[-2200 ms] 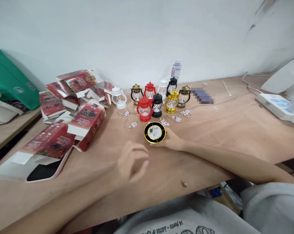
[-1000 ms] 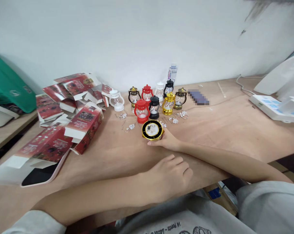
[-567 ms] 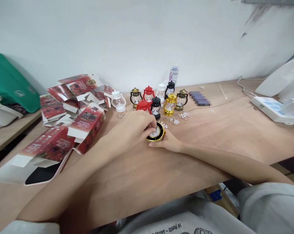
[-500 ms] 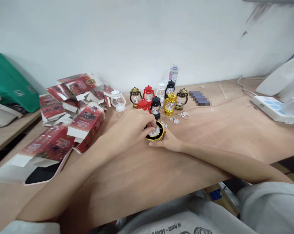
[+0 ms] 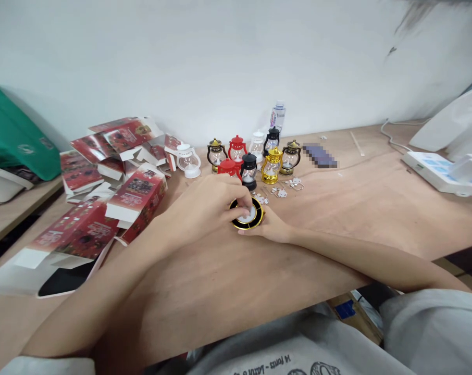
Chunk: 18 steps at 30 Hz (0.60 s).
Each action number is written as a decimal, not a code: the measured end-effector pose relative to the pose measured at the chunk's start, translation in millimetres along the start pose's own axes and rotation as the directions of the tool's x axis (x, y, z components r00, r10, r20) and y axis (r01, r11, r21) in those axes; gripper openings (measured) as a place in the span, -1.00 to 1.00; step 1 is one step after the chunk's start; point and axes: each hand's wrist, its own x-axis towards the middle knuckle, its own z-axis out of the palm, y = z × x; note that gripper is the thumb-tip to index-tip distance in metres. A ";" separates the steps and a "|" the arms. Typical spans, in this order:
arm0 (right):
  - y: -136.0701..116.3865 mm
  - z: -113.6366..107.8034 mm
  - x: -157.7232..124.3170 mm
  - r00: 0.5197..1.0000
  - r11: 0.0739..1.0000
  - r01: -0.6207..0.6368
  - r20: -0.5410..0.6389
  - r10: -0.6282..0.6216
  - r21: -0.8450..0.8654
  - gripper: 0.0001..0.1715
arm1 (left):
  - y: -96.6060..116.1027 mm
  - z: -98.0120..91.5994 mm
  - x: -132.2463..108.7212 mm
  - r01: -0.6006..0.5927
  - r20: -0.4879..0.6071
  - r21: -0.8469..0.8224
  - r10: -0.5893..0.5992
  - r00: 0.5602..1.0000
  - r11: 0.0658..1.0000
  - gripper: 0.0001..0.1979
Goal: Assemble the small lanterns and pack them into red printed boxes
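Observation:
A small lantern (image 5: 253, 214) is turned with its underside up, showing a gold rim, a black ring and a white round centre. My right hand (image 5: 275, 226) wraps around its side and holds it just above the table. Over the base, my left hand (image 5: 208, 203) has its thumb and fingers pinched together at the white centre. Whatever small thing may be between those fingertips is hidden. Just beyond stand a red lantern (image 5: 228, 167), a black lantern (image 5: 249, 173) and a gold lantern (image 5: 272, 166). Small white pieces (image 5: 280, 192) and thin wire bits lie near my right hand.
More small lanterns, including a white one (image 5: 188, 161), stand behind. Opened red boxes (image 5: 138, 190) are piled at the left. A water bottle (image 5: 277, 117) is by the wall. A pixelated flat object (image 5: 320, 155) and a white power strip (image 5: 441, 172) lie to the right.
My left fingertips have shifted slightly on the white centre of the base. My right hand keeps its hold on the lantern. The whole view has moved a little.

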 end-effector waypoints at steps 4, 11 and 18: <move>1.5 -1.0 0.4 0.997 0.997 0.072 -0.015 -0.072 -0.002 -0.44 | -10.6 -14.6 -2.6 0.075 -0.115 -0.050 -0.080 0.990 0.996 -0.93; 4.7 -3.8 0.5 0.993 0.988 0.116 -0.017 -0.118 -0.100 -0.44 | -85.1 4.0 -6.4 0.280 0.040 0.179 -0.292 0.956 0.943 -0.91; 6.3 -3.6 0.5 0.986 0.978 0.163 -0.013 -0.167 -0.132 -0.48 | -114.5 37.8 -5.3 0.324 0.470 0.298 -0.433 0.769 0.898 -0.87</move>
